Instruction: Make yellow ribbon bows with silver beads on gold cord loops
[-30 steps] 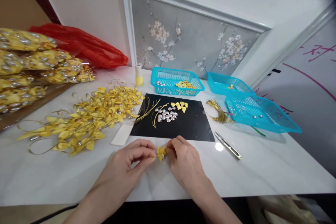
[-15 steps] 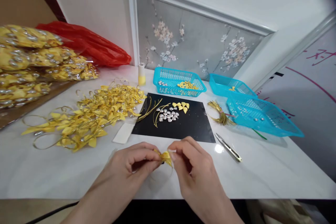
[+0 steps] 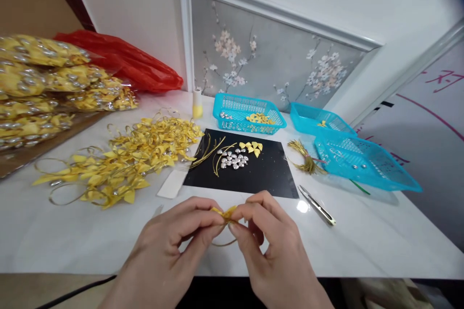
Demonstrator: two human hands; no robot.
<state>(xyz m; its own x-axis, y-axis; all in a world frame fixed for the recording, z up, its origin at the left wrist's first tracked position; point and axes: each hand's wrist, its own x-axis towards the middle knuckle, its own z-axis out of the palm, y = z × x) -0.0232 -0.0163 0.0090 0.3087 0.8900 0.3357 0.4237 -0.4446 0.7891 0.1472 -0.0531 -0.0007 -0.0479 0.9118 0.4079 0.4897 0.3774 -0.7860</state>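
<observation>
Between my hands, near the table's front, is a small yellow ribbon flower [image 3: 226,213]. My left hand [image 3: 177,241] pinches its left side between thumb and fingers. From the right, my right hand [image 3: 270,236] pinches the same flower, fingertips almost meeting those of the left. A thin gold cord [image 3: 224,244] loops below the fingertips. Much of the flower is covered by my fingers. Just beyond lies a black mat [image 3: 239,185] with silver beads [image 3: 235,160], yellow petals [image 3: 252,147] and loose gold cords [image 3: 210,152] on it.
To the left spreads a pile of yellow ribbon flowers [image 3: 145,145], with bagged ones [image 3: 43,77] behind. Blue baskets [image 3: 250,128] stand at the back and right [image 3: 377,164]. A cord bundle [image 3: 306,157] and pointed snips [image 3: 317,206] lie on the right. A white card [image 3: 171,184] lies left of centre.
My right hand has shifted its grip on the flower and its fingertips have come closer to the left ones. The cord loop now shows beneath them. The view has swung slightly left.
</observation>
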